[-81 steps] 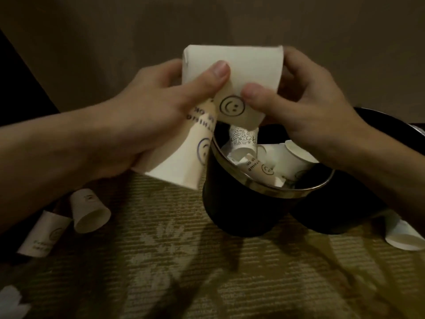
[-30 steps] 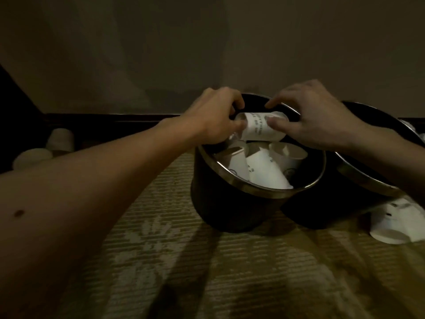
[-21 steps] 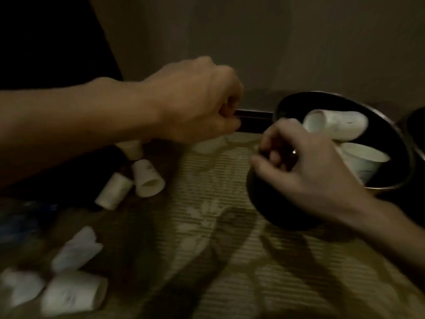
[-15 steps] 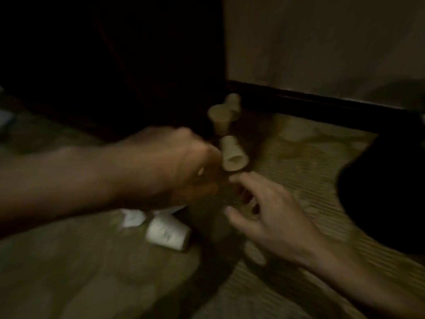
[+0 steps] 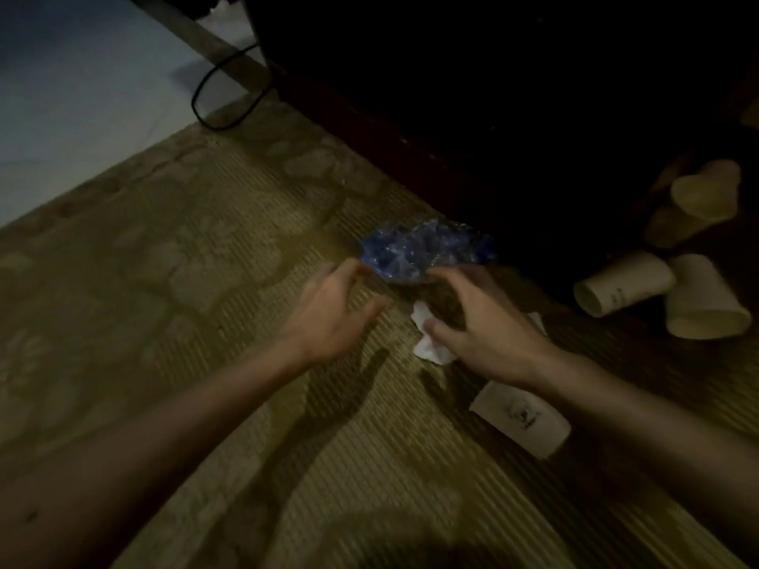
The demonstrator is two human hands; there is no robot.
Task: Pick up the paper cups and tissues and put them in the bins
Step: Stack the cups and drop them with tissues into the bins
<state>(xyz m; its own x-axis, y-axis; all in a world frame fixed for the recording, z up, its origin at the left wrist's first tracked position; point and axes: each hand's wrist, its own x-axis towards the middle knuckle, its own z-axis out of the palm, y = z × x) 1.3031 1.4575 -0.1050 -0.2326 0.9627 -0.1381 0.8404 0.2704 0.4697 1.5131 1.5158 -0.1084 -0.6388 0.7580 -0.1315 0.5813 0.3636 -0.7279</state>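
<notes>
Floor lot: both hands over scattered litter on a patterned carpet (image 5: 205, 281).

I log the left hand (image 5: 328, 318) spread wide and holding nothing, fingertips at the blue crumpled plastic (image 5: 427, 250). The right hand (image 5: 488, 334) arches loosely above a white tissue (image 5: 427, 342), thumb touching it, not gripping. One paper cup (image 5: 521, 420) lies on its side under the right wrist, long axis running lower right. More cups (image 5: 624, 287) lie toppled at far right against dark furniture (image 5: 493, 96). Bare carpet stretches left to a pale floor edge.
</notes>
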